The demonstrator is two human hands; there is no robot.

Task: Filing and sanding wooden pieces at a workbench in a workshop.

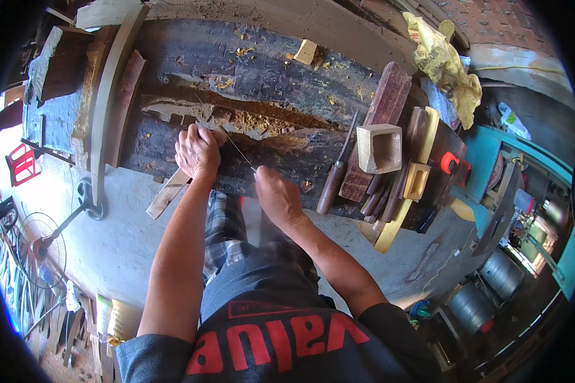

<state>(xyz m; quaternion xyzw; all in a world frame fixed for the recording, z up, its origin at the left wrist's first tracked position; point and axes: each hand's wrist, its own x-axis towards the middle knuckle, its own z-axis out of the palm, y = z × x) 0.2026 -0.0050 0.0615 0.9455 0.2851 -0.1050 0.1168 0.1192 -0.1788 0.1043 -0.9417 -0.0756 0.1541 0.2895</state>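
Observation:
My left hand (197,152) is closed over a light wooden strip (168,194) and presses it on the dark workbench (236,57). One end of the strip sticks out past the bench's near edge. To its right, my right hand (278,195) is a fist around the near end of a thin metal blade (239,150). The blade slants away to the far left, past the fingers of my left hand. It shows almost as a line, so its kind and its handle cannot be made out. Wood shavings (255,121) fill a hollow in the bench top just beyond both hands.
Right of my hands lie a wooden-handled chisel (331,185), a hollowed wooden block (380,149), a smaller yellow hollowed block (416,181) and a reddish plank (383,115). Long boards (112,96) lean across the bench's left end. A standing fan (41,249) is at the lower left.

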